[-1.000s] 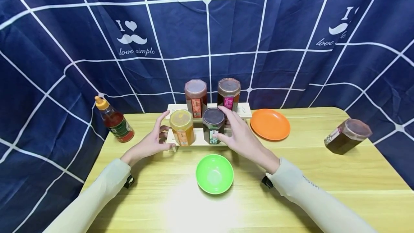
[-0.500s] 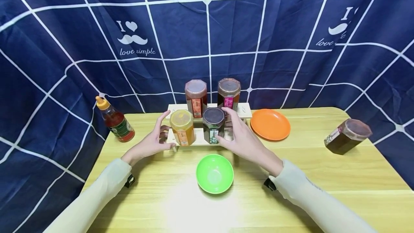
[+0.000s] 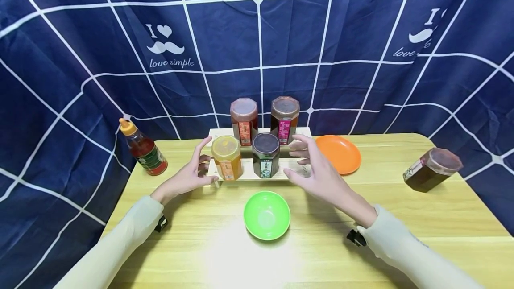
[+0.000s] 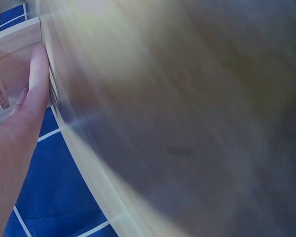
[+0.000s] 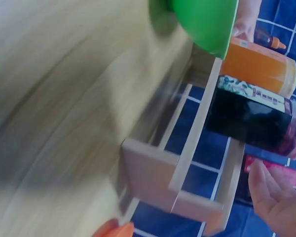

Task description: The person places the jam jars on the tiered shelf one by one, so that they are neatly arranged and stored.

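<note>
On a two-step wooden rack (image 3: 247,171), a yellow jar (image 3: 227,159) and a dark jar (image 3: 266,160) stand on the lower step. Behind them, the upper step carries a reddish jar (image 3: 244,121) and a brown jar with a pink label (image 3: 284,119). My left hand (image 3: 188,174) is at the rack's left end, thumb and fingers spread; its fingers lie along the wooden end panel in the left wrist view. To the right of the dark jar, my right hand (image 3: 321,176) holds nothing, its fingers apart and loosely bent.
In front of the rack sits a green bowl (image 3: 267,216). An orange plate (image 3: 341,155) lies right of the rack, partly behind the right hand. Another dark jar (image 3: 431,171) stands far right, and a sauce bottle (image 3: 144,150) stands at the left edge.
The right hand has let go of the dark jar and moved right, away from it. The dark jar stays on the lower step; the left hand has kept its place.
</note>
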`<state>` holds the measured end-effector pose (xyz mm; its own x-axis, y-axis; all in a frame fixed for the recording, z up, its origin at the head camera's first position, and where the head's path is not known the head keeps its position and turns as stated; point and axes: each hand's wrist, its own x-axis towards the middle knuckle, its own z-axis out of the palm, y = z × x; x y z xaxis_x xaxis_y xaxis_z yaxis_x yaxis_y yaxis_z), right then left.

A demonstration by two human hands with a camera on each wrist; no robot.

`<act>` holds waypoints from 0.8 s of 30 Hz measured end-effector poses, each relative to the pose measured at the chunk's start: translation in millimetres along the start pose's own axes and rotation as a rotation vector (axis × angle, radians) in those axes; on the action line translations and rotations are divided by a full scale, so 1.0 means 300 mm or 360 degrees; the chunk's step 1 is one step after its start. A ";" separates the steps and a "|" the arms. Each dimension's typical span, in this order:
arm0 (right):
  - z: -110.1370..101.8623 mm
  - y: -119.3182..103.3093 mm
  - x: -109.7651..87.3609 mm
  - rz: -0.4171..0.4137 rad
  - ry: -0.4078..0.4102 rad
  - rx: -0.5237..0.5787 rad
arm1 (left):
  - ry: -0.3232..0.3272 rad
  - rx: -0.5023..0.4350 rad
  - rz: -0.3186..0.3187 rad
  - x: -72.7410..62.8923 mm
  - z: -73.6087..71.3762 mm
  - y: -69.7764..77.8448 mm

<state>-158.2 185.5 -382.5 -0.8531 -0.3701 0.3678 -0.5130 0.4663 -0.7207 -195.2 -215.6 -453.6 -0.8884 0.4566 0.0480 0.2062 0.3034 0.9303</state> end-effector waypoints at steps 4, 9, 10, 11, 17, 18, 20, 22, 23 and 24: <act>-0.034 0.020 -0.036 -0.0016 0.0018 0.0014 | -0.0009 -0.0008 0.0004 -0.001 0.000 0.002; -0.077 0.042 -0.073 0.0035 0.0086 0.0046 | 0.0004 -0.0001 -0.0002 -0.004 -0.002 0.002; -0.085 0.043 -0.079 0.0042 0.0104 0.0057 | 0.0005 0.0000 -0.0004 -0.004 -0.002 0.002; -0.094 0.045 -0.084 0.0049 0.0120 0.0083 | 0.0006 0.0000 -0.0006 -0.005 -0.002 0.001; -0.153 0.037 -0.113 0.0091 0.0191 0.0159 | 0.0001 -0.0007 -0.0013 -0.005 -0.003 0.002; -0.164 0.035 -0.119 0.0096 0.0205 0.0142 | 0.0000 -0.0008 -0.0012 -0.005 -0.004 0.002; -0.188 0.034 -0.131 0.0096 0.0236 0.0122 | -0.0003 -0.0009 -0.0008 -0.004 -0.004 0.003; -0.212 0.036 -0.145 0.0089 0.0269 0.0117 | -0.0004 -0.0006 -0.0003 -0.003 -0.005 0.003; -0.224 0.038 -0.152 0.0087 0.0285 0.0116 | -0.0004 -0.0005 0.0000 -0.002 -0.004 0.003; -0.237 0.041 -0.159 0.0087 0.0301 0.0115 | -0.0004 -0.0002 0.0003 -0.001 -0.004 0.003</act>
<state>-130.5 265.9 -367.0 -0.8855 -0.1853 0.4261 -0.4633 0.4199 -0.7804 -195.3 -216.6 -452.2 -0.8870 0.4592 0.0489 0.2073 0.3013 0.9307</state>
